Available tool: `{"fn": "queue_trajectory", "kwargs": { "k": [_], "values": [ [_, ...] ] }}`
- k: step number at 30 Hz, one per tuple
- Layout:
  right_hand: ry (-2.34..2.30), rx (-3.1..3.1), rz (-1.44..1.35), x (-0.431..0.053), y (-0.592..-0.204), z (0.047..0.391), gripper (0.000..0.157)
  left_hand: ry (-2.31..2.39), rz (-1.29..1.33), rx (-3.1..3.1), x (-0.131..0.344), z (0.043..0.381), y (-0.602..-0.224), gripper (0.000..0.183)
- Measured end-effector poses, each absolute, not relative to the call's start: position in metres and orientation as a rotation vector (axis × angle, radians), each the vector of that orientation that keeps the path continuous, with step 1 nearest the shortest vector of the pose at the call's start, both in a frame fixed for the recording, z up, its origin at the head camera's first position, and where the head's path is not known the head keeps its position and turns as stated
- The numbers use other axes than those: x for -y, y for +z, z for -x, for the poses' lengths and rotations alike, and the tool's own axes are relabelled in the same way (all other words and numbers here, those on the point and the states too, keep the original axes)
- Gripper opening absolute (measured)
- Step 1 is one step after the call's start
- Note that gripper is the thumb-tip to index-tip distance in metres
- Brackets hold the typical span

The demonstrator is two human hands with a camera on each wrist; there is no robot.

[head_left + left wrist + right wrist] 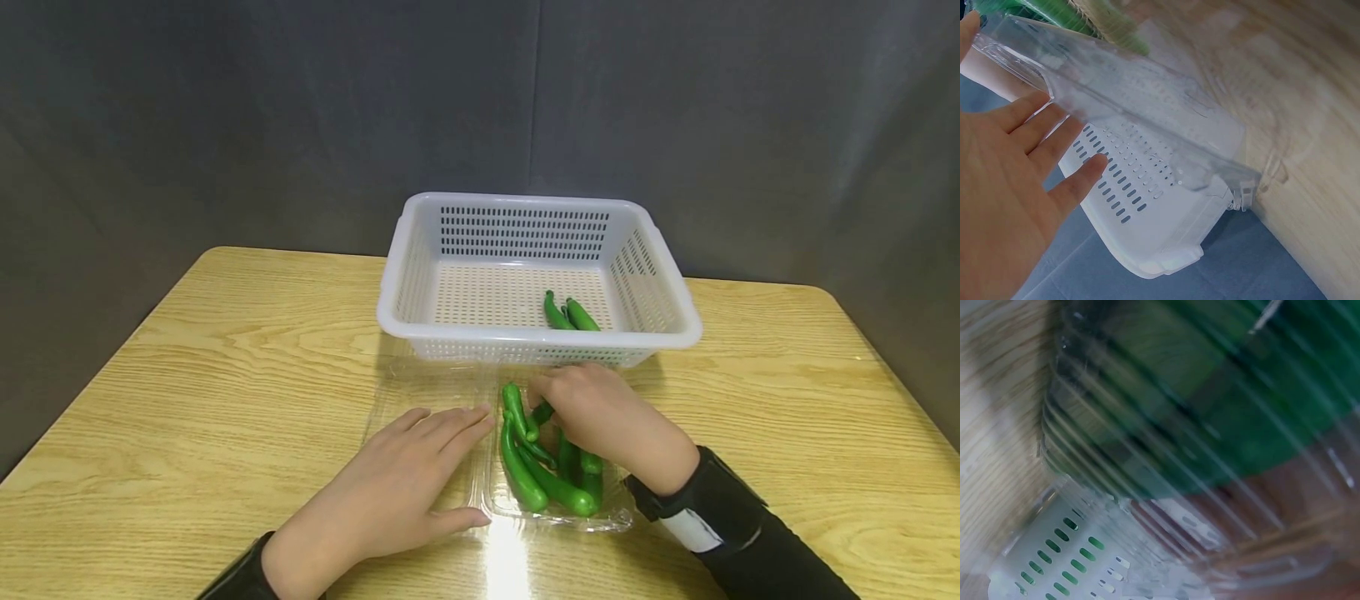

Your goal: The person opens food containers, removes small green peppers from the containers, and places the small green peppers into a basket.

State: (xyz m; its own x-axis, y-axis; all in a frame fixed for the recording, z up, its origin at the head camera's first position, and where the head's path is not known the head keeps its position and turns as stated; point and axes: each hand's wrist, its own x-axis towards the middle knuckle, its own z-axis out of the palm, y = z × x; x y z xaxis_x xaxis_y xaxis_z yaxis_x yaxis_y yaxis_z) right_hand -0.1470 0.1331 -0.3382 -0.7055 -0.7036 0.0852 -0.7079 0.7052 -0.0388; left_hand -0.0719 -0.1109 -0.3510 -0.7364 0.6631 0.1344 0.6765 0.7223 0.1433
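A clear plastic clamshell box (486, 492) lies opened out on the table, several green chili peppers (522, 475) in its right half. My right hand (600, 417) reaches down into that half from the right, fingers curled round a dark green pepper (542, 412) near the back; its fingertips are partly hidden. Across the box's clear lid (427, 383) at left, my left hand (408, 479) lies with fingers extended and thumb apart, fingertips by the middle fold. In the left wrist view, the left fingers (1041, 125) touch the clear plastic edge.
Directly behind the box stands a white perforated basket (540, 337) with a few green peppers (581, 315) at its front right. The wooden table (247, 375) ends against a dark grey cloth (300, 125) at the back.
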Motion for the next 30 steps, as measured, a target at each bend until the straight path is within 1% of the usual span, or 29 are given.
{"fn": "queue_trajectory", "kwargs": {
  "k": [18, 30],
  "values": [
    [0.121, 2.844, -1.139, -0.132, -0.331, 0.142, 0.033, -0.277, 1.107, 2.853, 0.110, 0.071, -0.350, 0.085],
    [0.144, 2.748, -1.154, -0.132, -0.327, 0.140, 0.031, -0.274, 1.113, 2.845, 0.110, 0.071, -0.350, 0.085]
  ]
}}
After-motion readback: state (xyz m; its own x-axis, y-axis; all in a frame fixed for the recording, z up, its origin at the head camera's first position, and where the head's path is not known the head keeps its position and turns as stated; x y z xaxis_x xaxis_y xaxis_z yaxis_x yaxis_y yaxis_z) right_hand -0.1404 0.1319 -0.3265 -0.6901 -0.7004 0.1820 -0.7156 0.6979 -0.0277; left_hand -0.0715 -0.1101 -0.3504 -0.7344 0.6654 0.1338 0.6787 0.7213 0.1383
